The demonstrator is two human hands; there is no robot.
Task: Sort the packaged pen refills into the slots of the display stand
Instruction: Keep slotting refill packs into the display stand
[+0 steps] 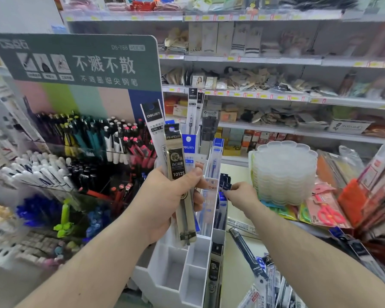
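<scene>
The left hand [165,196] has its fingers clamped round a fan of packaged refills [176,161], whose lower ends it hides. At three o'clock of it, the right hand [240,194] pinches a dark refill pack [225,182] at a slot of the white display stand [171,270]. More packs at five o'clock [273,283] are blurred and cut off.

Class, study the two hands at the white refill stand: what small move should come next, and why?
Probably the right hand should push the dark blue refill packs it pinches down into the slot of the white display stand, then let go. Their tops stand above the slot, and the left hand holds a bundle of refill packs waiting to be sorted.
</scene>
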